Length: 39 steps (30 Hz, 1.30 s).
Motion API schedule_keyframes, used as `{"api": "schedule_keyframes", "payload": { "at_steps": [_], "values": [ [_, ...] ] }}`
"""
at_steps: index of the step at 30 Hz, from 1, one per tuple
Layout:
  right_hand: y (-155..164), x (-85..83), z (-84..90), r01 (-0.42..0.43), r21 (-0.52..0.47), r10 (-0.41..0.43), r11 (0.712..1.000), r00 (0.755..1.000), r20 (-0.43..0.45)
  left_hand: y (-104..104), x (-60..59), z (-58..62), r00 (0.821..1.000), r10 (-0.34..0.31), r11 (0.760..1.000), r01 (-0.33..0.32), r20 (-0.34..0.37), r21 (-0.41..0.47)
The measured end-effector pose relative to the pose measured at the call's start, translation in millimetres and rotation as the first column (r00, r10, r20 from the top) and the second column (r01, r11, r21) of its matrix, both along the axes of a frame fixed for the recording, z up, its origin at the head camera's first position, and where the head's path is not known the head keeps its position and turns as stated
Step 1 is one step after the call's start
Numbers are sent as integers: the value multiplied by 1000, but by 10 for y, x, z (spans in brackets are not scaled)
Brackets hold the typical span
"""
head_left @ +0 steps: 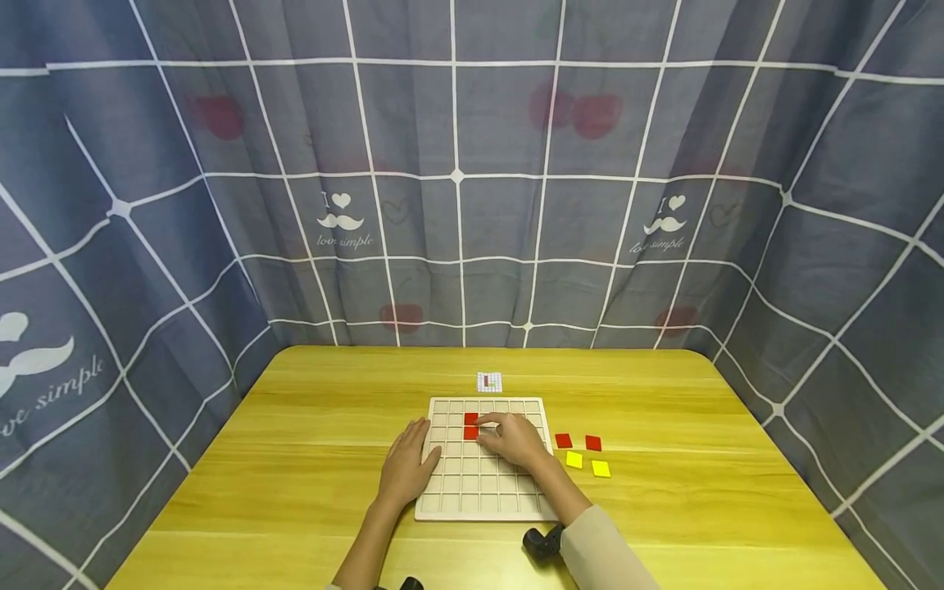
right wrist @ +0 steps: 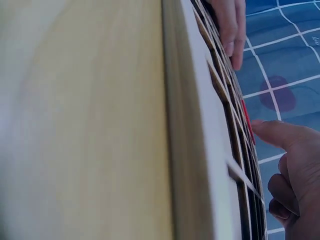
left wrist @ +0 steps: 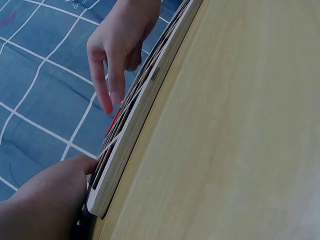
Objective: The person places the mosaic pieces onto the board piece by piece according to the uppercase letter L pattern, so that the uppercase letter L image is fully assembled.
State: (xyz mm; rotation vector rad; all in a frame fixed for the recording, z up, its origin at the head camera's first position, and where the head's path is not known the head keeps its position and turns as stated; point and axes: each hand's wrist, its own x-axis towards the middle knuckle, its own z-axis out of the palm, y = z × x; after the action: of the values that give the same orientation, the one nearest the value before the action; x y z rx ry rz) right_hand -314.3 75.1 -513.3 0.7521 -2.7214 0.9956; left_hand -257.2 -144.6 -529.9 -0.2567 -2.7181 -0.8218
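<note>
A pale square board (head_left: pixel 472 496) with a raised grid lies in front of the person. An upper red square tile (head_left: pixel 470 418) and a lower red square tile (head_left: pixel 470 433) sit one behind the other in its cells. The right hand (head_left: pixel 514 441) reaches over the board from the right, its index fingertip at the upper tile and its thumb beside the lower one. In the right wrist view, a fingertip meets the red edge. Along the board's left edge rests the left hand (head_left: pixel 405 465), fingers extended forward and thumb over the rim.
Right of the board lie two loose red tiles (head_left: pixel 564 441) and two yellow tiles (head_left: pixel 601 469) on the wooden table (head_left: pixel 295 475). Behind the board is a small printed grid card (head_left: pixel 489 382). A grey checked curtain (head_left: pixel 413 123) surrounds the table's back and sides.
</note>
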Motion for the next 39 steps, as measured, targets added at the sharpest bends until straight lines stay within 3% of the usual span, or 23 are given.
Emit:
{"api": "schedule_keyframes", "payload": {
  "at_steps": [17, 23, 26, 39],
  "values": [
    [934, 139, 95, 159, -161, -153, 974, 987, 45, 2, -17, -6, 1000, -3, 1000, 3, 1, 8],
    [1280, 171, 88, 217, -136, -190, 967, 964, 185, -3, -17, -7, 1000, -5, 1000, 5, 2, 11],
    [1380, 172, 68, 218, -99, -193, 971, 958, 213, -10, -17, -7, 1000, -2, 1000, 2, 7, 12],
    [1451, 129, -14, 204, -3, -201, 979, 967, 159, -2, -10, 3, 1000, -9, 1000, 9, 5, 4]
  ]
}}
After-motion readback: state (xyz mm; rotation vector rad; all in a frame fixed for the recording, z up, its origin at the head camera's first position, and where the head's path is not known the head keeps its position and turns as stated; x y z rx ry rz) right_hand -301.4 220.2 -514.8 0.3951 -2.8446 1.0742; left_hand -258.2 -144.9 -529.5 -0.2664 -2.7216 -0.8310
